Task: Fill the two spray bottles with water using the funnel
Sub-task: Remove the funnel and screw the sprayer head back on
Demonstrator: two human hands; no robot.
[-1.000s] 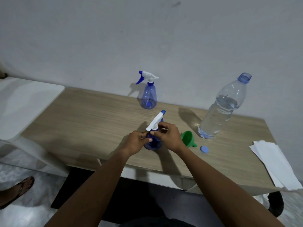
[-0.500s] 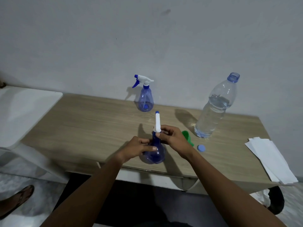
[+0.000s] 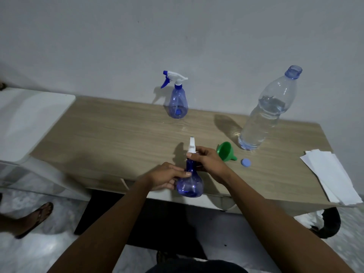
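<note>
Right hand pinches the collar under the white spray head; left hand wraps the neck of the near spray bottle at the tabletop front edge. Looks empty: light, thin, squashy plastic, so grip the stiff neck. Funnel lies just right of it; water bottle beyond; second spray bottle behind.
</note>
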